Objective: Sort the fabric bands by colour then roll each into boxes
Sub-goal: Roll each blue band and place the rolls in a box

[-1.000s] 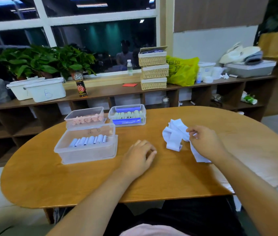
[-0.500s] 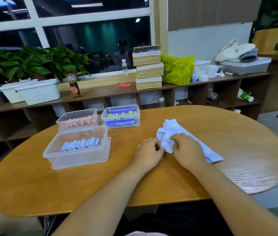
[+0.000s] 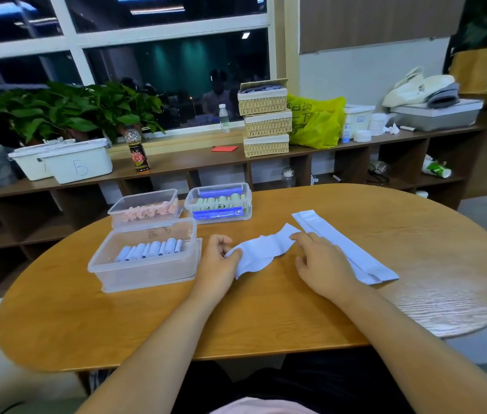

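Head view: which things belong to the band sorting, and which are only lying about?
Job: left hand, right hand, pale band, folded bands, blue-roll box, pink-roll box, green-roll box.
Lying about: wicker baskets, yellow bag, plants, white tubs.

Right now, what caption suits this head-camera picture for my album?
Left hand pinches one end of a pale fabric band, right hand touches the other, beside boxes of rolled bands.
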Demonstrator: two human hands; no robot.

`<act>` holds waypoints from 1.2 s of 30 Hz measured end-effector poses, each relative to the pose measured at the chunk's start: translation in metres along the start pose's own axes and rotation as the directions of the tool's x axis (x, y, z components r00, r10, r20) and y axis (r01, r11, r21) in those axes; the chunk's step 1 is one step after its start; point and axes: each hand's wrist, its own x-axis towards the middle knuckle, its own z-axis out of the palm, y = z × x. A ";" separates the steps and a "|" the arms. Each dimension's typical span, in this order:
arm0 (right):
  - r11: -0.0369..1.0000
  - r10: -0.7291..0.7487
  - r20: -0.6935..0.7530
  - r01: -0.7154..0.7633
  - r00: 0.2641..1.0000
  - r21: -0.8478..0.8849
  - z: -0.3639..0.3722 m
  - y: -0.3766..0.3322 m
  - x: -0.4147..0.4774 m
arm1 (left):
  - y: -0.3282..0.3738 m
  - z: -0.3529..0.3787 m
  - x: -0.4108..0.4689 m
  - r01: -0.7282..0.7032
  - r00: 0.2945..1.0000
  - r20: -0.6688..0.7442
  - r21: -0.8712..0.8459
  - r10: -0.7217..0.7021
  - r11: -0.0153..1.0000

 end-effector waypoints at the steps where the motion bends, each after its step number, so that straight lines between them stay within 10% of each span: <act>1: 1.000 -0.014 0.022 0.013 1.000 0.012 0.001 -0.003 0.002 | -0.003 -0.006 -0.002 -0.009 1.000 0.013 0.044 0.008 0.999; 9: 0.989 0.043 0.070 -0.053 0.997 0.140 0.012 -0.013 0.039 | -0.007 -0.030 -0.028 -0.059 0.992 0.113 0.093 0.048 0.994; 18: 0.964 0.233 0.310 -0.177 0.922 -0.199 -0.003 0.004 0.123 | -0.007 -0.036 -0.036 -0.120 0.966 0.235 0.052 0.105 0.991; 26: 0.966 0.163 0.085 -0.176 0.983 0.190 -0.018 0.003 0.155 | -0.012 -0.038 -0.037 -0.287 0.951 -0.088 0.106 0.296 0.952; 31: 0.735 0.292 0.316 -0.423 0.903 0.530 -0.012 0.000 0.152 | -0.015 -0.037 -0.040 -0.546 0.812 0.082 0.456 0.578 0.702; 36: 0.520 0.439 0.437 -0.618 0.785 0.590 0.004 0.005 0.145 | -0.013 -0.035 -0.045 -0.533 0.846 0.280 0.461 0.453 0.710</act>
